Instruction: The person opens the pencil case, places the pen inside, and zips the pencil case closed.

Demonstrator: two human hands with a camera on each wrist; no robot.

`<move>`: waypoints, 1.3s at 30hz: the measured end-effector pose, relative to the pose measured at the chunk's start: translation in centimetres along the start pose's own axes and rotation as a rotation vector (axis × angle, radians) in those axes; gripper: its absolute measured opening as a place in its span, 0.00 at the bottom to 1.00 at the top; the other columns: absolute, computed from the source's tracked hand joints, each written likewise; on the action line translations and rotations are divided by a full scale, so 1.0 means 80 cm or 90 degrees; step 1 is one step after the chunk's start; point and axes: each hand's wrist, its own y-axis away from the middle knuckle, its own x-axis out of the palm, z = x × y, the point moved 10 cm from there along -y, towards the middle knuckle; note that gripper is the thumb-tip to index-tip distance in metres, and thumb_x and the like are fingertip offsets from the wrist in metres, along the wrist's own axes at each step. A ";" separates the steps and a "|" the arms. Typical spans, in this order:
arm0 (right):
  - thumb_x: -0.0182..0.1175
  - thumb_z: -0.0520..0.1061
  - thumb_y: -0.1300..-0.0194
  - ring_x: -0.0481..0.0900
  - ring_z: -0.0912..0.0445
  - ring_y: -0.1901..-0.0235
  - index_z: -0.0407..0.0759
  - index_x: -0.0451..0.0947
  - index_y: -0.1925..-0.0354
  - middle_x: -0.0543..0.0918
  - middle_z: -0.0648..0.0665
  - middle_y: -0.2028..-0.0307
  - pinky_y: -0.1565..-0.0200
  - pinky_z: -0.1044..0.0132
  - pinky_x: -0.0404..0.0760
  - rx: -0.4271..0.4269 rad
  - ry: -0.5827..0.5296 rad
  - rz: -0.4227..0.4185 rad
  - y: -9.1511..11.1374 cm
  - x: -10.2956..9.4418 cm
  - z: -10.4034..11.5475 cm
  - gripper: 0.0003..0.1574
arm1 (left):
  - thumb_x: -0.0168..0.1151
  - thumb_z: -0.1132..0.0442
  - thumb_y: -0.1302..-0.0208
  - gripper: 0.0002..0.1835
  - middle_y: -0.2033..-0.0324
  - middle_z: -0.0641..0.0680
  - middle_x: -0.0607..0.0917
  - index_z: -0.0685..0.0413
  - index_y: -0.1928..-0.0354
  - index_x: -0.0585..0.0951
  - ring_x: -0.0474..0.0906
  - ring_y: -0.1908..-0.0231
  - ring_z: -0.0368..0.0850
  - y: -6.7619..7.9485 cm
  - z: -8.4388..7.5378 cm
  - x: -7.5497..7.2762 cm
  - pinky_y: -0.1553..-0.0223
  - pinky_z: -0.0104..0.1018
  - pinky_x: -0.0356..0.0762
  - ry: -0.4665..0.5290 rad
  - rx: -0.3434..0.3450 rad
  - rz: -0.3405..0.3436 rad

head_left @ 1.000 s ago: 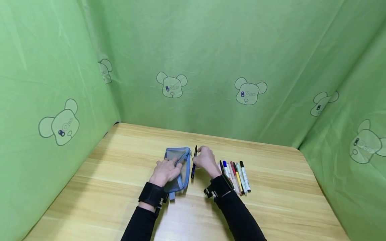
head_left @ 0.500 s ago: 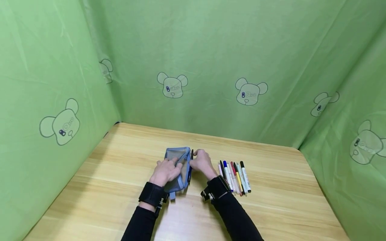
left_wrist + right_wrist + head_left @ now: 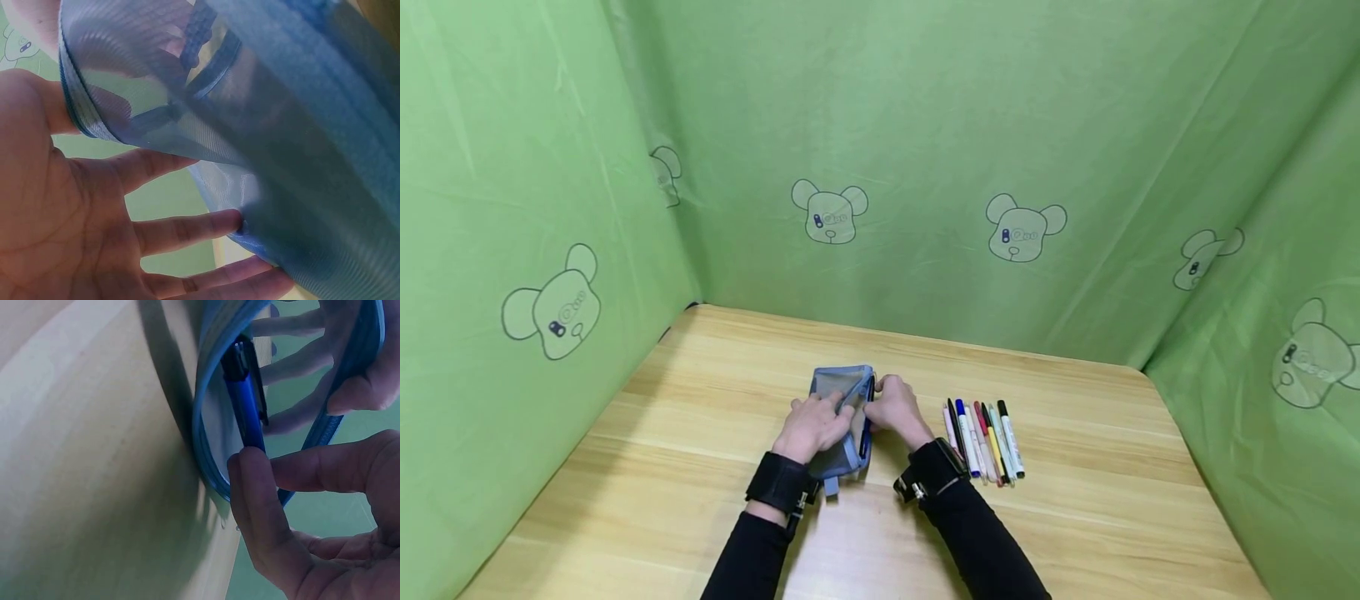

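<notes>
A blue mesh pencil case [image 3: 829, 381] lies on its side on the table, its zipped mouth facing right. My left hand [image 3: 811, 427] holds it from the left; in the right wrist view the thumb hooks over the blue rim [image 3: 197, 419] while the fingers spread behind the mesh. Between the thumb and fingertips of my right hand [image 3: 897, 408] is a blue pen [image 3: 245, 403] with a black clip. The pen stands within the mouth of the case, lengthwise along it. Through the mesh in the left wrist view, parts of the right hand show faintly.
Several pens and markers [image 3: 981, 442] lie side by side on the wooden table [image 3: 1090, 467], right of my right hand. Green curtains [image 3: 925, 142] with bear-head prints close off the back and both sides.
My right hand has moved left with the pen, from beside the pencil case into its mouth. The left hand has stayed on the case, which now gapes wider.
</notes>
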 end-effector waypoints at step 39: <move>0.64 0.35 0.44 0.85 0.54 0.78 0.29 0.79 0.57 0.84 0.35 0.64 0.71 0.58 0.89 -0.038 -0.120 0.085 -0.006 0.047 0.002 0.15 | 0.39 0.52 0.25 0.30 0.32 0.69 0.74 0.60 0.29 0.72 0.67 0.30 0.71 0.000 -0.003 -0.001 0.33 0.69 0.63 0.015 0.026 -0.002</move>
